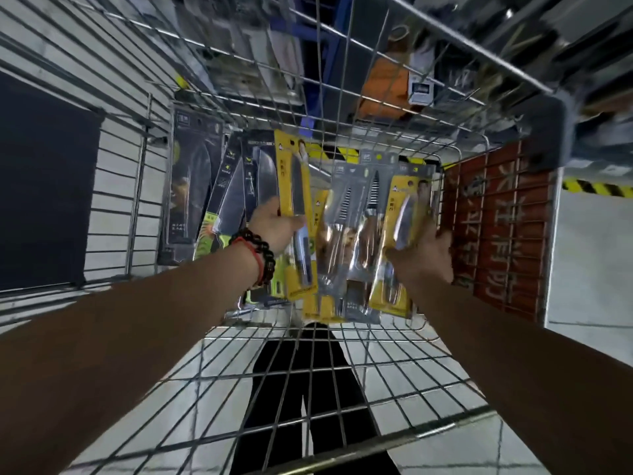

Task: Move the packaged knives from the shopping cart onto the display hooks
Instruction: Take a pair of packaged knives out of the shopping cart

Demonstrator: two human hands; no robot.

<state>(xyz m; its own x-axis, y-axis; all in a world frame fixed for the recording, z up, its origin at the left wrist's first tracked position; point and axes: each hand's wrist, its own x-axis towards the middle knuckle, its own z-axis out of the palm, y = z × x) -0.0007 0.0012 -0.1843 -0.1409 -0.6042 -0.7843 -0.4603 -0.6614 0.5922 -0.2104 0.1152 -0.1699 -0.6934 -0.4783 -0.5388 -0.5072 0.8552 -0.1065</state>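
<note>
**Both hands lifting yellow knife packs out of the cart**

Pale floor tiles show through the wire bottom of the shopping cart point(274, 382), with the person's dark trousers point(301, 389) below the mesh at its near edge. Both forearms reach in over that edge. A bead bracelet point(258, 255) circles the left wrist.

The left hand point(274, 228) has its grip curled round a yellow knife pack point(296, 214), held upright by its lower half, likely so the hang hole at the top stays free for a hook. The right hand point(423, 250) pinches another yellow pack point(399, 241) the same way.

Between them more packs point(349, 234) lean on end, and dark ones point(191, 186) stand against the far left corner of the cart, still to be moved.

Beyond the far wall the shelving is blurred; no display hooks can be made out.
</note>
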